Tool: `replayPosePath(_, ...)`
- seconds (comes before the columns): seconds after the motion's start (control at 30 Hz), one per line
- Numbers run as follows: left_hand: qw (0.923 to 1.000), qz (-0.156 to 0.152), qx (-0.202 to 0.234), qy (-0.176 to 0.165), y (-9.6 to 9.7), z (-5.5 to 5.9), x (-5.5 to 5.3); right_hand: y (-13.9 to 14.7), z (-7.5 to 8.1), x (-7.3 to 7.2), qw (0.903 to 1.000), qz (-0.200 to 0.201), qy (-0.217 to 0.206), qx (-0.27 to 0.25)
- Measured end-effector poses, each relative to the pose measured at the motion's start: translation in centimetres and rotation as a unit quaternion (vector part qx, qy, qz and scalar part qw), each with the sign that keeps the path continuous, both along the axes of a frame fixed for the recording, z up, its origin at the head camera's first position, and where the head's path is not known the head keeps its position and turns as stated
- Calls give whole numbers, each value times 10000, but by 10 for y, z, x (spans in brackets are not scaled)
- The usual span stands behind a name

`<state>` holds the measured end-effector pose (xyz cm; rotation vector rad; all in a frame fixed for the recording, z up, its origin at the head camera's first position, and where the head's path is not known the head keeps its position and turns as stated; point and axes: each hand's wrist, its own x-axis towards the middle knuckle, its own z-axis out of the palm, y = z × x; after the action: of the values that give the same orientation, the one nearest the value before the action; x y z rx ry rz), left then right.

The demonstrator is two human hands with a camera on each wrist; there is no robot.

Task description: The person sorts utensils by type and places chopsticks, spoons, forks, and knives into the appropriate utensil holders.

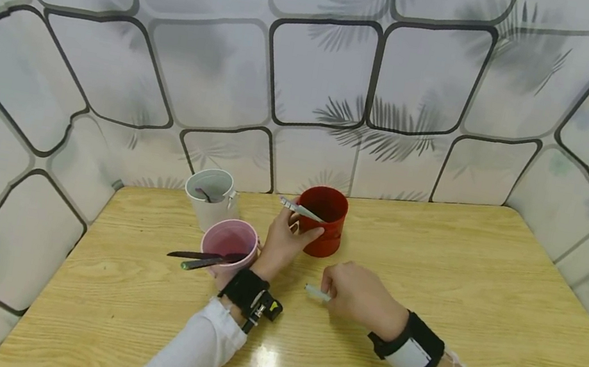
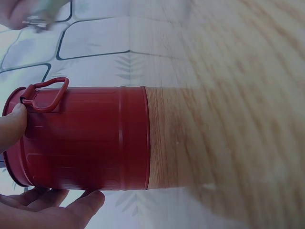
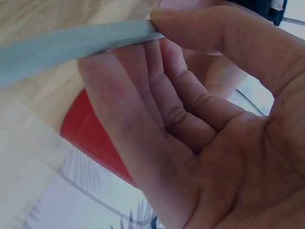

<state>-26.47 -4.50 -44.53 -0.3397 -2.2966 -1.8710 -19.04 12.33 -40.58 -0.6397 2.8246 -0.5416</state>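
In the head view my left hand [image 1: 283, 243] holds a small red metal bucket [image 1: 327, 241] upright on the table. The left wrist view shows the thumb near the red bucket's wire handle [image 2: 61, 95] and the other fingers around the opposite side. A pale, slim handle [image 1: 303, 210] leans out over the bucket's rim; its lower end is hidden inside. To the right and nearer, my right hand [image 1: 360, 293] pinches a pale grey-green flat handle [image 3: 71, 47] between thumb and fingertips. What kind of utensil it belongs to cannot be seen.
Left of the red bucket stands a pink bucket [image 1: 227, 237] with dark-handled utensils [image 1: 196, 255] leaning out, partly behind my left wrist. A white bucket [image 1: 213, 214] with a dark utensil [image 1: 203, 194] is behind it. A patterned wall [image 1: 311, 154] closes the back of the wooden table [image 1: 461, 270].
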Motion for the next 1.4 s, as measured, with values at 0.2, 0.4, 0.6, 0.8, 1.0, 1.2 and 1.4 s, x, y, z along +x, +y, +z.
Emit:
replayPosePath(0.2,10000,24,-25,-19,0,0,0,3,8,4,9994,75,342,-59)
replayPosePath(0.4,10000,48,-64,2,0,-1,-1,5,15,7,9952,107,919,-332)
replayPosePath(0.6,10000,-46,69,8,0,0,-1,11,25,12,9821,297,1649,-859)
replayPosePath(0.8,9998,-98,134,89,0,0,1,13,32,15,9697,237,1956,-1441)
replayPosePath(1.0,9999,-19,34,163,1,-1,0,14,36,16,9524,114,2238,-2064)
replayPosePath(1.2,9999,-31,54,114,1,-1,0,18,43,17,9272,113,2367,-2899)
replayPosePath(1.4,9999,-27,66,110,0,-2,-1,20,47,16,8863,281,3003,-3514)
